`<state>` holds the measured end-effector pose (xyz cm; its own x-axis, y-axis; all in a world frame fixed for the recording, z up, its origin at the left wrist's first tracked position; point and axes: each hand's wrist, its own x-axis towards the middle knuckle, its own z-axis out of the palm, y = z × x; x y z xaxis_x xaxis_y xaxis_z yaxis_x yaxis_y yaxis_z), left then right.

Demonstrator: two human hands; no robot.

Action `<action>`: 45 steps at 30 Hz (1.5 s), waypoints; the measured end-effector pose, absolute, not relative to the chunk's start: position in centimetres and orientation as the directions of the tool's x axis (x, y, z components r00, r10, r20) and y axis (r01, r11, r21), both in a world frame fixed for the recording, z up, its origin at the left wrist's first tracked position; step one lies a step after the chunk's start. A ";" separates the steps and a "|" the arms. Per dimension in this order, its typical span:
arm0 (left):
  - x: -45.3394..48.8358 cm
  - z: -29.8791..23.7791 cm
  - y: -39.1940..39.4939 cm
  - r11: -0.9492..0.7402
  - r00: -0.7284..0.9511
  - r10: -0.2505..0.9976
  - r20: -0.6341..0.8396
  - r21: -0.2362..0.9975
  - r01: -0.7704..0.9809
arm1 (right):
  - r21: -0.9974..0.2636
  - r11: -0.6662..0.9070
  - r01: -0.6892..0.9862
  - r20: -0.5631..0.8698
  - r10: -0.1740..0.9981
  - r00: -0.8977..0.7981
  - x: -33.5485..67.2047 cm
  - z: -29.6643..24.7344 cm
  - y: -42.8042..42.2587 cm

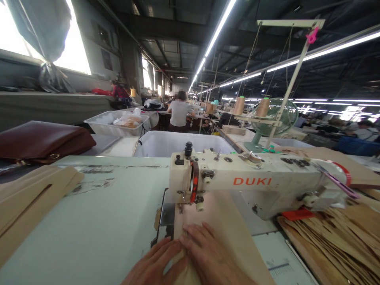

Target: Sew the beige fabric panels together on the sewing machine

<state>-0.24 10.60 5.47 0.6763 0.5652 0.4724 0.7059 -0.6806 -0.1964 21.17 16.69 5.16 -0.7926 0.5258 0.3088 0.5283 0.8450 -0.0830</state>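
A beige fabric piece (234, 233) lies under the needle area of a white sewing machine (219, 174) marked DUKI. Its left edge runs beneath the presser foot (181, 208). My left hand (162, 259) is at that edge, in front of the foot, its fingers and thumb closed on the fabric. Beside it, my right hand (209, 253) rests flat on top of the piece with fingers stretched toward the needle. The two hands touch or nearly touch. What lies beneath the palms is hidden.
Beige stacked pieces (29, 202) and a brown leather bag (44, 140) are on the left. Cut strips (332, 241) lie right, near purple-handled tweezers (338, 182). Behind the machine stand a white bin (184, 142), thread cones (239, 106) and a green fan (277, 116). A person (179, 113) sits farther back.
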 end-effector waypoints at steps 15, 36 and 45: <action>0.5 7.0 11.1 -0.628 0.571 0.749 0.337 0.084 0.774 | -0.468 0.506 0.725 0.160 0.855 -0.493 18.5 7.5 21.1; -0.2 5.1 10.7 -0.668 0.593 0.683 0.426 0.038 0.743 | -0.377 0.657 0.653 0.301 0.753 -0.585 20.0 6.5 17.4; -0.3 6.8 12.2 -0.665 0.618 0.716 0.325 0.049 0.745 | -0.258 0.773 0.580 0.295 0.635 -0.714 21.2 5.4 18.1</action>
